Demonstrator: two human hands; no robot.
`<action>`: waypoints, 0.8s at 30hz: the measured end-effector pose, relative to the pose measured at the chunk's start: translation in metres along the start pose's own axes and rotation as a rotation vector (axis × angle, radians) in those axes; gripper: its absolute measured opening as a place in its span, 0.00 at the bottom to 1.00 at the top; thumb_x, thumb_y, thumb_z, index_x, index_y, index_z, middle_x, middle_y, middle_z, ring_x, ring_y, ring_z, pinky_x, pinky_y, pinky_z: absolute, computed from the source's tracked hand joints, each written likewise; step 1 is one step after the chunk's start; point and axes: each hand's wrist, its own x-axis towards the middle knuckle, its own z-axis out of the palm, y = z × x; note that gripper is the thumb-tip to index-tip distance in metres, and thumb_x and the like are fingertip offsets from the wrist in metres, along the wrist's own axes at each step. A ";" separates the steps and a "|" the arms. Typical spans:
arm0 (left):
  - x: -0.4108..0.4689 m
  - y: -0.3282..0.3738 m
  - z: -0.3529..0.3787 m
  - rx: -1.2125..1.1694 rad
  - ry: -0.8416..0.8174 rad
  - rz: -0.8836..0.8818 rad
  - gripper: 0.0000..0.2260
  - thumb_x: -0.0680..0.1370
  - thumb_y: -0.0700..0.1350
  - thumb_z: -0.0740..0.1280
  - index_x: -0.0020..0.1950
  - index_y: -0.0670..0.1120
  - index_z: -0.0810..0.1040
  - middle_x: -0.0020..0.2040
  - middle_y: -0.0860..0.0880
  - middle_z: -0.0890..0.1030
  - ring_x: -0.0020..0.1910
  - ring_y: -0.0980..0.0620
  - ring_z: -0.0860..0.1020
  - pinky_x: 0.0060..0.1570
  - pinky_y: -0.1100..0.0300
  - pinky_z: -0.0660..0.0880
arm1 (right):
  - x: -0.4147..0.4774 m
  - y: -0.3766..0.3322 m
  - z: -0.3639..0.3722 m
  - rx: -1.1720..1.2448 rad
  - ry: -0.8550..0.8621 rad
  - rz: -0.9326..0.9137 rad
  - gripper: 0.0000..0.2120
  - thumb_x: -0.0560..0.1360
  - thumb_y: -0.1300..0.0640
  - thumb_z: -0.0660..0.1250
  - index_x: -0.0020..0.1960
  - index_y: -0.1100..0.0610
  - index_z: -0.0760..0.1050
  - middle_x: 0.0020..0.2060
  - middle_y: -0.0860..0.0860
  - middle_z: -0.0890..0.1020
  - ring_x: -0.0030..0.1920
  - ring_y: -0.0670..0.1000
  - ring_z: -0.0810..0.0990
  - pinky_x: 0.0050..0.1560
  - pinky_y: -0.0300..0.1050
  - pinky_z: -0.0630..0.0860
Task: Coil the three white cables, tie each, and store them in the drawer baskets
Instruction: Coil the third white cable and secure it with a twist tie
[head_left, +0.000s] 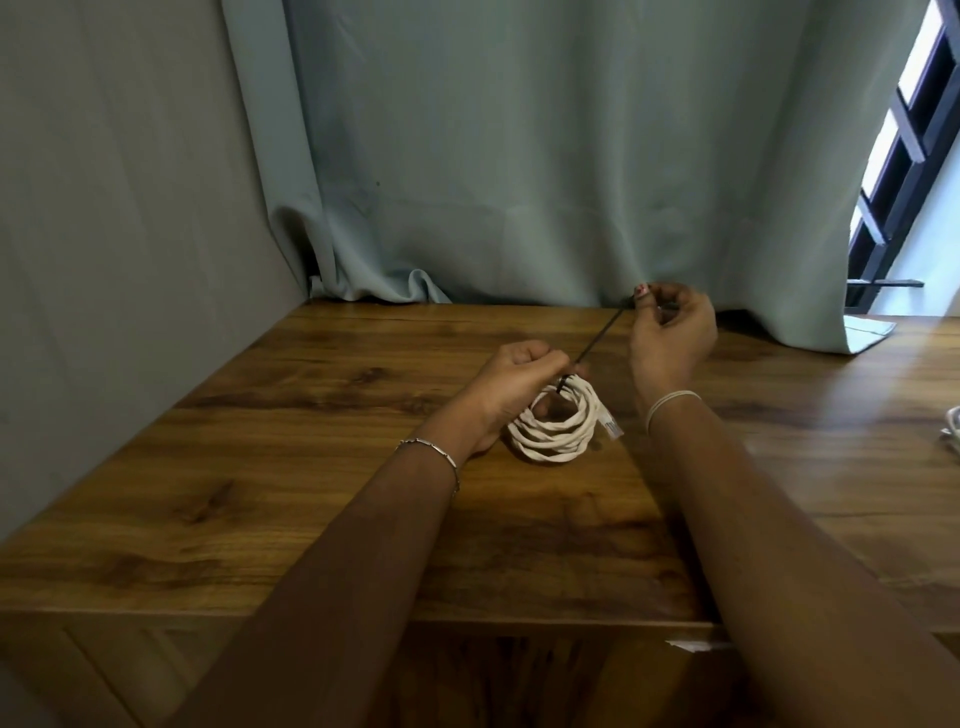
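Big wooden tabotop? nope, tabletop (311, 467) fills most of the view, with a pale green curtain (519, 156) bunched along its far edge and a barred window (904, 156) cut off at the top right. Something white (953, 426) peeks in at the right edge, too cropped to tell what it is.

Both forearms reach in from the bottom. The coiled white cable (558, 423) lies flat near the middle of the tabletop, its loops stacked in a rough ring, and a plug end with a label (613, 427) sticks out on the right side.

The left hand (519, 384) has a closed grip on the top of the coil, covering where the tie wraps around. The black cable tie (597, 340) runs taut from there up and to the right, long axis diagonal, into the right hand (670, 332), whose fingertips pinch its far end.
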 end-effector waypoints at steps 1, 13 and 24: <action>0.000 0.000 0.000 -0.027 -0.029 -0.025 0.07 0.78 0.40 0.64 0.48 0.37 0.80 0.38 0.50 0.84 0.31 0.55 0.77 0.31 0.66 0.73 | 0.001 0.002 0.000 -0.028 -0.002 0.005 0.08 0.75 0.55 0.70 0.41 0.49 0.73 0.44 0.51 0.78 0.40 0.48 0.75 0.43 0.40 0.73; -0.005 0.004 -0.005 -0.124 -0.186 -0.046 0.09 0.77 0.41 0.68 0.55 0.39 0.80 0.45 0.42 0.83 0.39 0.51 0.81 0.44 0.59 0.79 | 0.000 0.017 -0.005 -0.519 -0.257 0.026 0.07 0.75 0.51 0.68 0.49 0.53 0.79 0.52 0.52 0.80 0.52 0.55 0.79 0.47 0.47 0.74; -0.008 0.008 -0.004 -0.134 -0.122 0.044 0.11 0.75 0.36 0.69 0.57 0.41 0.80 0.49 0.41 0.84 0.44 0.49 0.82 0.44 0.60 0.80 | -0.002 0.017 -0.009 -0.601 -0.372 0.086 0.07 0.74 0.50 0.69 0.48 0.53 0.81 0.48 0.51 0.83 0.48 0.53 0.79 0.44 0.44 0.72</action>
